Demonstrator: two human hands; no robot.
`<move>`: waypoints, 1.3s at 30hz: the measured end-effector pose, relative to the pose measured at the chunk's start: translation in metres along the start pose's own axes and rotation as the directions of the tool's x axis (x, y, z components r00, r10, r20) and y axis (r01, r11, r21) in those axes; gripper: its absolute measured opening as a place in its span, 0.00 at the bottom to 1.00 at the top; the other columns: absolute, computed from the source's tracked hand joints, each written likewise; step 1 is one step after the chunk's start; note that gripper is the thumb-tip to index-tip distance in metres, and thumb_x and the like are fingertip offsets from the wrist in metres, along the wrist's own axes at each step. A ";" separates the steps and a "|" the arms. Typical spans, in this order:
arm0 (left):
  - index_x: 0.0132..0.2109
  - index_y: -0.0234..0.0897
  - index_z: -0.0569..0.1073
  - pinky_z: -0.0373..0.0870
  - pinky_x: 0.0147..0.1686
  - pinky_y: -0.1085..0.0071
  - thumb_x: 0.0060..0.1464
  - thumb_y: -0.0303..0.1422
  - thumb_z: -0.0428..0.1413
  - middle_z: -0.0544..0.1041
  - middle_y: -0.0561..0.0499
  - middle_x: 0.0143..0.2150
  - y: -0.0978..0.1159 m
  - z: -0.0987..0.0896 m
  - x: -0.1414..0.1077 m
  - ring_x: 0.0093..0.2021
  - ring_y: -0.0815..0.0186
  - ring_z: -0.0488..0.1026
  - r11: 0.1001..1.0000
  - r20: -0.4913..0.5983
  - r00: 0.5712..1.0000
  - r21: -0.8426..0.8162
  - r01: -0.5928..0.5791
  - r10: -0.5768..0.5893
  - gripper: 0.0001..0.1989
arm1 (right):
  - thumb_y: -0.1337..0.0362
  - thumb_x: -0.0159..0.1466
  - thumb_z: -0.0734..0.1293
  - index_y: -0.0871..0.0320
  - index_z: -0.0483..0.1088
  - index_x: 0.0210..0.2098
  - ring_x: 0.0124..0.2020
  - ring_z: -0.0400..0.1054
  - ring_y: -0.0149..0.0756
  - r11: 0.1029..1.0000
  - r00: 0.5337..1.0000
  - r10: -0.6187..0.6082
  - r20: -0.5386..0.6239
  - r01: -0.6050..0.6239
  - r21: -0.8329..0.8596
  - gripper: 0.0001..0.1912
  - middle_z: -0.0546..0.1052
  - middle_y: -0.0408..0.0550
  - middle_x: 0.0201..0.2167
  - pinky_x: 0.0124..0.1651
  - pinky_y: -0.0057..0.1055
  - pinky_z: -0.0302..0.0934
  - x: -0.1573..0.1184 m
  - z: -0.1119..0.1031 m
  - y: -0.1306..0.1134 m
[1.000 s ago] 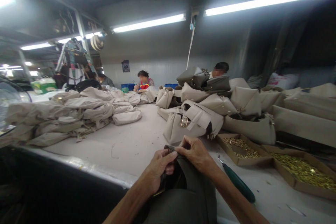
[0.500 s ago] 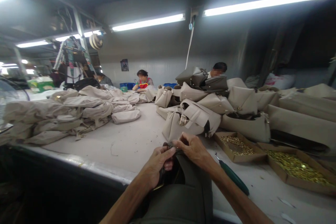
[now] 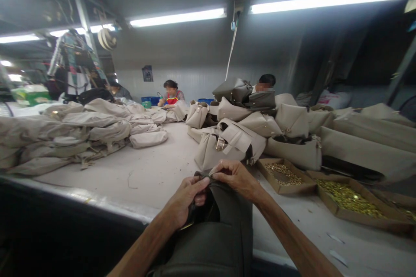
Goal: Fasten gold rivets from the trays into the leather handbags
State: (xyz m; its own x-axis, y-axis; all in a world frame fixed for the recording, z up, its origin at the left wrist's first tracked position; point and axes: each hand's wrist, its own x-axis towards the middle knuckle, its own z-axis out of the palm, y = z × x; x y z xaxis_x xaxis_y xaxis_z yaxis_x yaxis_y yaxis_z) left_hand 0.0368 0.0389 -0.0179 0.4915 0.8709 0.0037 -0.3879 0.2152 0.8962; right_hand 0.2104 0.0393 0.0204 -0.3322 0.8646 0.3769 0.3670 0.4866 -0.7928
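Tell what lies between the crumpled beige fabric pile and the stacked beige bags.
Head view: on the near side, mostly bare pale tabletop lies between the pile and the bags.

Dark olive-grey bag at 6 o'clock; plain beige bags at 3; pale beige pieces at 9; yellow-gold fittings at 4; red apron, yellow-edged, and cream-and-dark striped roll at 10
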 end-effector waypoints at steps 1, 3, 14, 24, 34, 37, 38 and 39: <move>0.30 0.31 0.66 0.44 0.17 0.81 0.39 0.40 0.67 0.58 0.60 0.20 0.000 0.000 0.000 0.16 0.82 0.52 1.000 -0.004 1.000 -0.001 -0.001 0.001 0.21 | 0.61 0.57 0.68 0.62 0.72 0.28 0.28 0.64 0.30 1.000 1.000 -0.001 -0.004 0.001 -0.019 0.09 0.72 0.42 0.25 0.33 0.26 0.57 0.000 0.000 0.001; 0.30 0.31 0.66 0.44 0.17 0.81 0.38 0.40 0.68 0.58 0.61 0.21 0.000 0.000 0.001 0.16 0.82 0.52 1.000 -0.014 1.000 -0.003 -0.004 0.004 0.21 | 0.62 0.57 0.67 0.62 0.70 0.26 0.27 0.63 0.30 0.998 1.000 -0.001 -0.031 -0.001 -0.068 0.08 0.72 0.41 0.23 0.31 0.25 0.56 0.001 0.001 0.002; 0.30 0.30 0.66 0.45 0.17 0.81 0.41 0.40 0.66 0.58 0.60 0.21 -0.007 0.003 -0.005 0.17 0.82 0.52 0.998 -0.032 0.998 -0.010 -0.054 0.054 0.20 | 0.62 0.58 0.68 0.59 0.65 0.23 0.26 0.63 0.32 0.939 0.958 0.097 -0.271 -0.178 -0.295 0.11 0.71 0.43 0.22 0.31 0.27 0.54 -0.001 0.027 -0.003; 0.30 0.29 0.67 0.45 0.17 0.81 0.40 0.40 0.67 0.58 0.60 0.21 -0.006 0.001 -0.003 0.17 0.82 0.52 0.999 0.020 0.999 -0.030 -0.025 0.025 0.20 | 0.61 0.56 0.66 0.63 0.72 0.30 0.29 0.63 0.30 0.999 0.999 0.047 0.026 -0.046 -0.017 0.10 0.72 0.43 0.25 0.34 0.26 0.56 -0.004 -0.001 -0.003; 0.30 0.31 0.66 0.43 0.17 0.79 0.37 0.41 0.67 0.57 0.60 0.21 -0.006 0.003 -0.002 0.16 0.82 0.51 0.999 -0.021 0.999 0.009 -0.039 0.039 0.22 | 0.66 0.56 0.67 0.62 0.67 0.24 0.24 0.59 0.28 0.947 0.997 0.076 -0.011 -0.075 -0.313 0.07 0.67 0.39 0.20 0.27 0.24 0.49 0.010 0.003 -0.006; 0.31 0.30 0.67 0.43 0.17 0.79 0.38 0.42 0.66 0.58 0.60 0.21 -0.008 0.008 -0.004 0.17 0.82 0.51 0.997 -0.039 0.997 0.021 -0.071 0.072 0.22 | 0.66 0.57 0.68 0.61 0.68 0.24 0.24 0.61 0.30 0.869 0.986 0.106 -0.130 -0.155 -0.471 0.08 0.69 0.42 0.20 0.28 0.26 0.48 0.005 0.014 -0.014; 0.31 0.30 0.67 0.43 0.17 0.79 0.39 0.42 0.66 0.58 0.60 0.22 -0.009 0.010 -0.005 0.17 0.82 0.50 0.997 -0.045 0.996 0.023 -0.080 0.081 0.22 | 0.66 0.58 0.68 0.61 0.68 0.24 0.25 0.62 0.31 0.832 0.976 0.118 -0.184 -0.198 -0.518 0.08 0.70 0.43 0.21 0.29 0.27 0.48 0.003 0.019 -0.016; 0.31 0.30 0.67 0.43 0.17 0.79 0.40 0.42 0.66 0.57 0.60 0.22 -0.011 0.011 -0.007 0.17 0.82 0.50 0.996 -0.049 0.995 0.023 -0.087 0.089 0.21 | 0.66 0.58 0.68 0.60 0.68 0.24 0.25 0.63 0.32 0.797 0.963 0.129 -0.236 -0.242 -0.553 0.08 0.71 0.44 0.22 0.30 0.27 0.48 0.001 0.024 -0.018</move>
State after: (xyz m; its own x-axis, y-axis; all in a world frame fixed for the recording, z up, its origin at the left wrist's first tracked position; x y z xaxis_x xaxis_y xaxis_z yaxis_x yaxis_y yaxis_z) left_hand 0.0465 0.0260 -0.0225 0.4161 0.9073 0.0611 -0.4112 0.1278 0.9026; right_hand 0.1830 0.0280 0.0237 -0.0674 0.9249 0.3743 0.8533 0.2478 -0.4588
